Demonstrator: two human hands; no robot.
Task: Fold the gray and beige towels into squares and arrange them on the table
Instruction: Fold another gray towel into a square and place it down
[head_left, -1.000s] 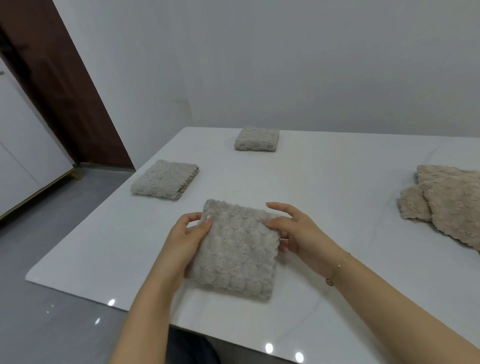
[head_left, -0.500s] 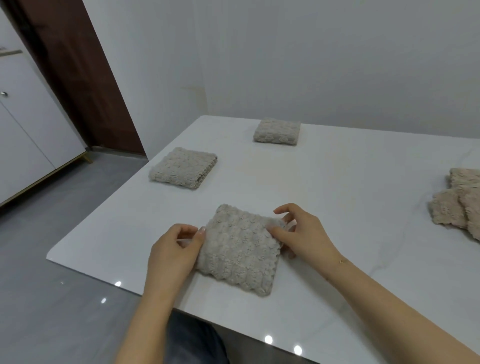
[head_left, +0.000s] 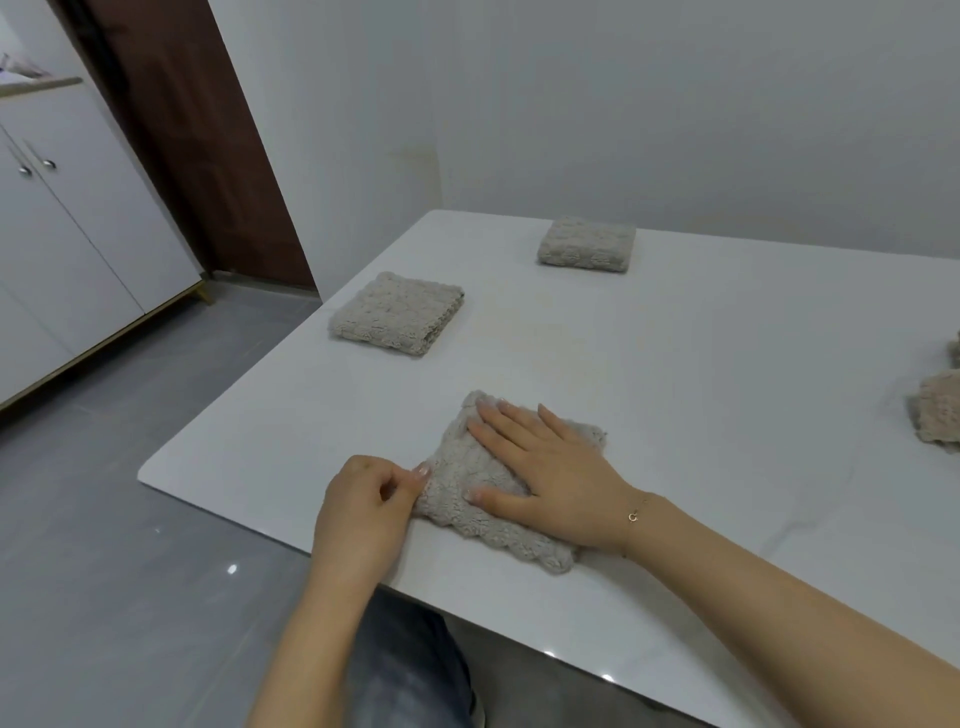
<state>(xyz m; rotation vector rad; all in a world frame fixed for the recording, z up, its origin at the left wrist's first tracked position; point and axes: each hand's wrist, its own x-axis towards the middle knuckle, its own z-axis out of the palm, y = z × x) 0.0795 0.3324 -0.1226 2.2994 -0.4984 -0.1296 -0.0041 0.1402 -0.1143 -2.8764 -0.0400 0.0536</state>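
Fingers of my right hand lie flat and straight, pressing the folded gray towel at the desk's near left edge. My left hand's curled fingers pinch its left side. Tugging there could likely pull the layers askew, spoiling the square.

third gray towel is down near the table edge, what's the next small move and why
Probably lift both hands off. The right hand lies flat on the folded towel, the left hand pinches its left edge, and it already sits square in line with the two folded towels beyond.
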